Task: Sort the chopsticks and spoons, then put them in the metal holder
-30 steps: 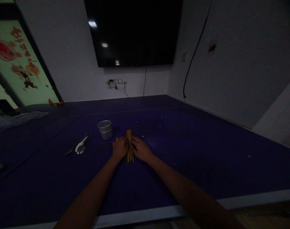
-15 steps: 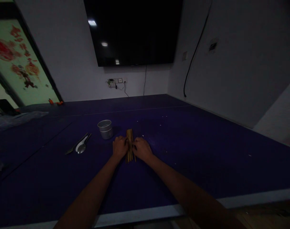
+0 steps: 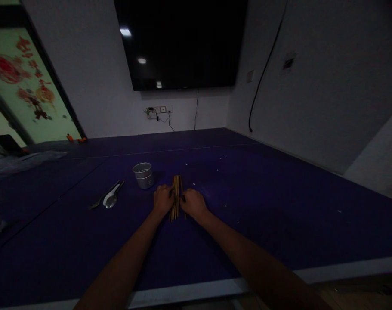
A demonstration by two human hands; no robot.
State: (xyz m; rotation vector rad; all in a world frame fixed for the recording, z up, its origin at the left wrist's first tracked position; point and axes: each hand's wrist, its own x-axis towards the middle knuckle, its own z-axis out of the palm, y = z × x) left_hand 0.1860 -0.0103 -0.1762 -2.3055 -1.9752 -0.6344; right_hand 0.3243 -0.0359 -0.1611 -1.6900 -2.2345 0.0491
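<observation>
Several wooden chopsticks (image 3: 177, 196) lie side by side on the purple tabletop, their long sides pointing away from me. My left hand (image 3: 163, 199) is closed against the left edge of the bundle, with its thumb and fingertips on the sticks. On the other side, my right hand (image 3: 193, 202) pinches a single chopstick that stands slightly apart from the others. A narrow gap shows between that stick and the bundle. Just beyond my left hand stands a grey metal cup (image 3: 144, 177), upright.
A fork (image 3: 100, 199), a white spoon (image 3: 107, 196) and a metal spoon (image 3: 111, 201) lie left of the cup. Small white scraps dot the table (image 3: 279, 224) on the right. Clear plastic wrapping (image 3: 28, 161) lies far left. A large screen (image 3: 186, 47) hangs on the wall.
The rightmost chopstick has shifted a little right, away from the bundle, along with my right hand. My left hand stays on the bundle's left side.
</observation>
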